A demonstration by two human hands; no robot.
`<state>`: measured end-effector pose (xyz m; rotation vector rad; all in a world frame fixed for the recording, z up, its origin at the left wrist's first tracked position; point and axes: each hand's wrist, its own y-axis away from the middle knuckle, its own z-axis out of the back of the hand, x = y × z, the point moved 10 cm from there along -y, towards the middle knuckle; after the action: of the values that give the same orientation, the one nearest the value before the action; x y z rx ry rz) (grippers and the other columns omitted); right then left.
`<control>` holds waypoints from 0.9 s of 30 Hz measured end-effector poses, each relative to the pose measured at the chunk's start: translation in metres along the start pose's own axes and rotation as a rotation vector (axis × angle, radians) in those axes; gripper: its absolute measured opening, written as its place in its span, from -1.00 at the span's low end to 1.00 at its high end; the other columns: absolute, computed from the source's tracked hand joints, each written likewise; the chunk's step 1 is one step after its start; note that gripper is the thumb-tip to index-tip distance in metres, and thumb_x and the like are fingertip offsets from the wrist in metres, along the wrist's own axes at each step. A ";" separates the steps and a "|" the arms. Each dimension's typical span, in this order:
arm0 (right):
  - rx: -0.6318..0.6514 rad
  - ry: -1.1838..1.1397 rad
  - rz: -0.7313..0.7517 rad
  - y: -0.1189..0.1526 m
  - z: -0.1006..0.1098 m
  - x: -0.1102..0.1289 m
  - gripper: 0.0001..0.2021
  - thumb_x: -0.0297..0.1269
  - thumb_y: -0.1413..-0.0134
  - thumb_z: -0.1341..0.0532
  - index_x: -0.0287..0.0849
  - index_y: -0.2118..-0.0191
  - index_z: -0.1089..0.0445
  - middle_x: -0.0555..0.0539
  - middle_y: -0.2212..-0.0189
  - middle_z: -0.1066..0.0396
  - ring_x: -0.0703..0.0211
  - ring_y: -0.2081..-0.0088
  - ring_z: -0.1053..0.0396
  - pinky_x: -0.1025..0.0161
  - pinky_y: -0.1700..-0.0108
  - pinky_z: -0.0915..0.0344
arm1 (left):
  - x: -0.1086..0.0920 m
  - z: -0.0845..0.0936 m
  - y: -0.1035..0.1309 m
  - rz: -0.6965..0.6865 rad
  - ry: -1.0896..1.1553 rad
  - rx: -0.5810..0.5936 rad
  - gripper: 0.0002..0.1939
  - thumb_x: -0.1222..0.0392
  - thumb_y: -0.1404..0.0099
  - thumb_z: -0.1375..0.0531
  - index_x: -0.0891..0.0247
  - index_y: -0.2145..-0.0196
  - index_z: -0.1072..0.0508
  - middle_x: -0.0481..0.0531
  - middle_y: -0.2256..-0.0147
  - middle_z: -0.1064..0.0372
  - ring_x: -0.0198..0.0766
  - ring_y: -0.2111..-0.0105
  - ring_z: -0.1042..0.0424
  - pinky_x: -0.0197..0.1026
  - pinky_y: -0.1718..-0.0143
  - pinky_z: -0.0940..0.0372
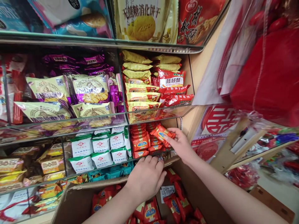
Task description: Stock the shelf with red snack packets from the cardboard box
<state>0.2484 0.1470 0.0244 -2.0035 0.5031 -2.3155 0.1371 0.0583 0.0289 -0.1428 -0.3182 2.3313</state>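
Fingers (177,133) of the right hand (183,145) are drawn together in a pinch, thumb in front, on the right end of a small red foil packet with a blue-and-gold oval label (162,133). That packet is tilted, just right of the centre of the frame, in front of upright stacks of matching red packets (140,143) on a shelf; whether it touches them cannot be told. The left hand (146,174), back upward at lower centre, has its fingers bent over near the far rim of an open brown cardboard box (70,200); their tips are hidden, so what they hold, if anything, cannot be told. Loose red foil packets with blue oval labels (151,213) lie in the box at the bottom of the frame, beside a white printed slip (167,191).

Left of the shelf stacks stand white packets with green edges (100,147), with teal packets (109,172) beneath. Above are cream-and-purple biscuit packets (90,88) at left and yellow-and-red packets (143,96) near the centre. A bright red bundle in clear plastic (268,77) hangs at upper right.
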 end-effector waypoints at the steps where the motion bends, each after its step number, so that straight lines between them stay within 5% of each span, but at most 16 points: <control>1: -0.022 0.073 0.036 -0.008 -0.003 0.003 -0.65 -0.22 0.09 -0.17 -0.20 0.13 -0.22 -0.10 0.27 -0.39 0.16 0.32 -0.37 0.17 0.26 -0.33 | 0.001 -0.001 0.000 0.003 -0.007 0.003 -0.72 0.14 -0.27 0.07 0.26 0.18 -0.34 0.15 0.32 -0.36 -0.08 0.27 -0.34 -0.04 0.27 -0.26; 8: -0.064 0.683 0.142 -0.086 -0.040 0.008 -0.78 -0.45 0.07 -0.10 -0.30 0.24 -0.37 -0.31 0.22 -0.39 -0.15 0.10 -0.30 0.02 0.03 -0.17 | 0.005 -0.009 -0.001 -0.004 -0.113 0.087 -0.72 0.16 -0.27 0.09 0.29 0.17 -0.30 0.11 0.40 -0.36 -0.10 0.39 -0.35 -0.07 0.40 -0.28; 15: 0.009 0.632 0.238 -0.125 -0.078 -0.005 -0.70 -0.41 0.00 -0.07 -0.20 0.09 -0.30 -0.17 0.08 -0.34 -0.02 -0.07 -0.14 0.02 -0.12 0.00 | 0.007 -0.009 -0.003 -0.011 -0.123 0.109 -0.77 0.15 -0.25 0.06 0.27 0.22 -0.30 0.07 0.41 -0.35 -0.11 0.41 -0.36 -0.09 0.42 -0.30; 22: 0.013 0.602 0.283 -0.144 -0.083 -0.016 -0.60 -0.18 -0.13 0.02 -0.27 -0.03 -0.17 -0.21 -0.02 -0.24 0.04 -0.15 0.01 0.00 -0.15 0.08 | 0.013 -0.012 -0.007 -0.019 -0.097 0.122 -0.74 0.14 -0.26 0.07 0.29 0.20 -0.30 0.09 0.40 -0.36 -0.10 0.41 -0.36 -0.08 0.44 -0.31; 27: 0.036 0.624 0.287 -0.140 -0.089 -0.022 -0.58 -0.23 -0.13 0.04 -0.29 -0.08 -0.11 -0.21 -0.06 -0.19 0.03 -0.18 0.08 0.00 -0.17 0.13 | 0.016 -0.014 -0.008 -0.020 -0.095 0.133 -0.73 0.13 -0.26 0.08 0.28 0.18 -0.29 0.07 0.39 -0.35 -0.12 0.40 -0.36 -0.08 0.43 -0.33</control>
<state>0.1915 0.3040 0.0303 -1.0631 0.7047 -2.6843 0.1344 0.0781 0.0172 0.0361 -0.2098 2.3359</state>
